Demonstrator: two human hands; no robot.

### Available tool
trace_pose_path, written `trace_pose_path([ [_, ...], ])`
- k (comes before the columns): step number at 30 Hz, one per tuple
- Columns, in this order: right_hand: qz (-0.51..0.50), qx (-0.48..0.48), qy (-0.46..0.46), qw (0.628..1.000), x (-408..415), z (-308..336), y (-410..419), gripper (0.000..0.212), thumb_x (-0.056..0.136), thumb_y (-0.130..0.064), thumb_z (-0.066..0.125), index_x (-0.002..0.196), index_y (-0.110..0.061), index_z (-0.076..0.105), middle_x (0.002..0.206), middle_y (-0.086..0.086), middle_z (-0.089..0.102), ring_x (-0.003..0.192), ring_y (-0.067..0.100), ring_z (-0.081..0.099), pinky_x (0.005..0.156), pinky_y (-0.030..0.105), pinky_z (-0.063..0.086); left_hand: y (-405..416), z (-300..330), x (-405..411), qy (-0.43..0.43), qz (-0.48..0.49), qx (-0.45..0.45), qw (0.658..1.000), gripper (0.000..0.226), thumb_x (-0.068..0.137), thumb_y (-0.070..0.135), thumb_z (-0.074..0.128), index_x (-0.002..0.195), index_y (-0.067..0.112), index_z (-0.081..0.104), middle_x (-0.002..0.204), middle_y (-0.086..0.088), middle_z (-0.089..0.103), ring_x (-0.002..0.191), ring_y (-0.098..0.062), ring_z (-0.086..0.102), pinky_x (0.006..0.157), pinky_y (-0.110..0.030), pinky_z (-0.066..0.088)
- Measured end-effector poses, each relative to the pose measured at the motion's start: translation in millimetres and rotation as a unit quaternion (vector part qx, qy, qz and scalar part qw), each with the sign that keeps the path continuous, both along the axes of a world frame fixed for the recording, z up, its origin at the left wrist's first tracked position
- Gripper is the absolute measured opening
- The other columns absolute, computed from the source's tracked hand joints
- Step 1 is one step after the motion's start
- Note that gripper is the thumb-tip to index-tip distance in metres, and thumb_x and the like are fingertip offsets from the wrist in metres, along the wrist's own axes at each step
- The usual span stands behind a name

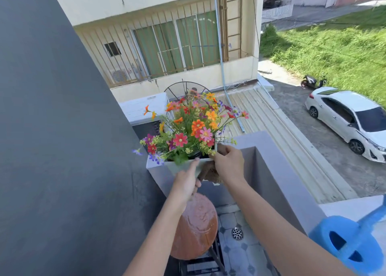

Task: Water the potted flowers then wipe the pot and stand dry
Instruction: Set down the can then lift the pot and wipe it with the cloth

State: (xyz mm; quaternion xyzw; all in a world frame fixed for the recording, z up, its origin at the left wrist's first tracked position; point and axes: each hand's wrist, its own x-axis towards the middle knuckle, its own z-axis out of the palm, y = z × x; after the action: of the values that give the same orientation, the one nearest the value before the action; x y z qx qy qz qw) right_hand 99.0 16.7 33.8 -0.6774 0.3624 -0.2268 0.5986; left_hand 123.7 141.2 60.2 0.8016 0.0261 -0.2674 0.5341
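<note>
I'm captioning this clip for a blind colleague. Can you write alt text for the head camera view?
Both hands lift a white pot of colourful flowers above a round terracotta stand on a balcony; the right hand also holds a brown cloth. A blue watering can sits on the ledge.

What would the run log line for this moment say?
left hand: on pot front | right hand: holding pot rim, brown cloth beneath | watering can: set aside | stage: wiping pot
</note>
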Motion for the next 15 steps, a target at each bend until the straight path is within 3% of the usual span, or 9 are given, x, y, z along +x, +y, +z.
trace_pose_path([
  [4,-0.012,-0.003,-0.007,1.0,-5.1,-1.8,20.2,0.024,0.077,-0.024,0.07,0.071,-0.008,0.053,0.068,0.004,0.059,0.062,0.021,0.049,0.056,0.032,0.045,-20.0,-3.3,-1.1,-0.001,0.02,-0.018,1.0,0.042,0.096,0.046,0.045,0.073,0.013,0.059,0.06,-0.004,0.054,0.033,-0.008,0.043,0.033,-0.014,0.027],
  [8,0.0,-0.031,-0.025,0.999,-7.0,-6.1,29.5,0.026,0.077,-0.02,0.068,0.08,0.002,0.055,0.068,0.01,0.052,0.063,0.02,0.04,0.056,0.033,0.035,-20.1,-7.3,5.8,-0.008,0.054,0.017,0.998,0.045,0.1,0.037,0.041,0.069,0.008,0.054,0.059,-0.005,0.051,0.047,-0.017,0.044,0.041,-0.021,0.029],
  [10,0.013,-0.049,-0.046,0.998,-7.3,-6.9,28.7,0.03,0.079,-0.019,0.069,0.079,0.004,0.05,0.067,0.009,0.044,0.062,0.02,0.034,0.055,0.034,0.032,-21.9,-8.9,6.4,-0.009,0.07,0.001,0.998,0.041,0.1,0.034,0.043,0.076,0.004,0.059,0.059,-0.005,0.048,0.048,-0.019,0.041,0.045,-0.024,0.028],
  [13,0.039,-0.043,-0.079,0.995,-6.2,-8.2,27.5,0.039,0.082,-0.032,0.072,0.084,0.002,0.053,0.073,0.021,0.05,0.063,0.024,0.042,0.06,0.044,0.048,-22.0,-7.1,9.8,-0.007,0.089,-0.027,0.996,0.034,0.101,0.031,0.042,0.088,0.003,0.058,0.06,-0.005,0.042,0.047,-0.019,0.036,0.043,-0.021,0.026],
  [15,0.074,-0.017,-0.109,0.991,-7.5,-10.9,27.9,0.038,0.084,-0.04,0.072,0.095,-0.005,0.06,0.079,0.013,0.057,0.072,0.014,0.053,0.07,0.045,0.057,-16.5,-4.2,17.2,-0.001,0.091,-0.046,0.995,0.032,0.102,0.031,0.04,0.094,0.005,0.057,0.061,-0.004,0.041,0.047,-0.018,0.037,0.041,-0.018,0.026],
])
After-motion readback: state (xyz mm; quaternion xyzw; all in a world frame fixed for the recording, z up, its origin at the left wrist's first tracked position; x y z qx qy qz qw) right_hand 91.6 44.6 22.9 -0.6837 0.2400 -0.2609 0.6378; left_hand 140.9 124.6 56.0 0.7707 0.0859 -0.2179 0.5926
